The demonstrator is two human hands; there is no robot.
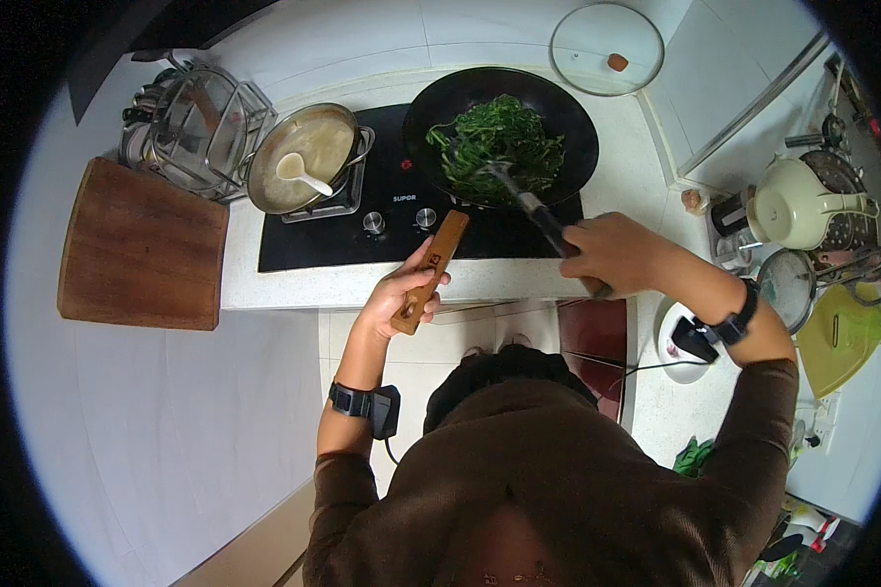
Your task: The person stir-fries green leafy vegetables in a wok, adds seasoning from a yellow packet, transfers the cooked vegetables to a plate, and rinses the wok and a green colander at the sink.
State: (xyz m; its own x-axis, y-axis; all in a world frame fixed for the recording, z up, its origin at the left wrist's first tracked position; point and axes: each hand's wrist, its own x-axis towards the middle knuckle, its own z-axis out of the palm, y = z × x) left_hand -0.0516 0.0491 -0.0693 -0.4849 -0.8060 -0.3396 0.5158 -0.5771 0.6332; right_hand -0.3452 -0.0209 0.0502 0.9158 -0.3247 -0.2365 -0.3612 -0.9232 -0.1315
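In the head view, a black wok (573, 158) sits on the right side of the stove. Chopped leafy greens (510, 128) lie heaped in it, dark and wilted-looking. My left hand (400, 290) is wrapped around the wok's flat wooden handle (440, 246), which points toward me and has a hole at its end. In my right hand (617, 253) is a spatula (539, 213) with a dark grip. Its metal head reaches into the near side of the greens and is partly hidden by them.
On the left burner stands a pot (323, 128) of cloudy liquid with a white ladle (294, 170) in it. A wooden cutting board (147, 246) and a wire rack (253, 117) are further left. A glass lid (591, 48) leans behind; a white bowl (683, 370) sits right.
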